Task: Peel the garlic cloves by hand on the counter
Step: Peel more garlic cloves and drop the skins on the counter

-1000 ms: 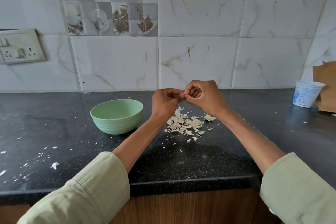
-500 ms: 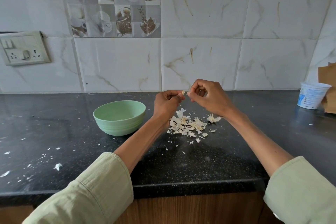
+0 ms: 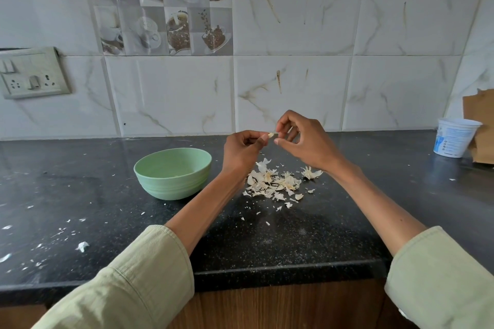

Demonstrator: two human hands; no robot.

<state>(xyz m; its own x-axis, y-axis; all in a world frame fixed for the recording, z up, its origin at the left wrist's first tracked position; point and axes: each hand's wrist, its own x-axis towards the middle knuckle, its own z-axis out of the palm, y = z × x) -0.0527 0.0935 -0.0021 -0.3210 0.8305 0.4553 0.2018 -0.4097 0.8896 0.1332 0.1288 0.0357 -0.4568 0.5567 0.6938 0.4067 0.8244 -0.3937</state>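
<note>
My left hand [image 3: 242, 152] is closed around a small garlic clove [image 3: 272, 135], whose pale tip shows past the fingertips. My right hand [image 3: 304, 139] pinches at that tip with thumb and forefinger, the other fingers curled loosely. Both hands hover above the black counter [image 3: 267, 238]. Below them lies a heap of white garlic skins [image 3: 275, 181]. A pale green bowl [image 3: 172, 173] stands to the left of my left hand; its inside looks mostly bare from here.
A white plastic tub [image 3: 455, 141] and a piece of brown cardboard [image 3: 479, 128] stand at the far right by the tiled wall. Small skin flakes are scattered on the counter's left part [image 3: 81, 246]. A switch and socket plate [image 3: 32, 73] is on the wall at left.
My right hand has opened somewhat and drawn slightly right and up from my left hand, so the clove's tip now shows between them.
</note>
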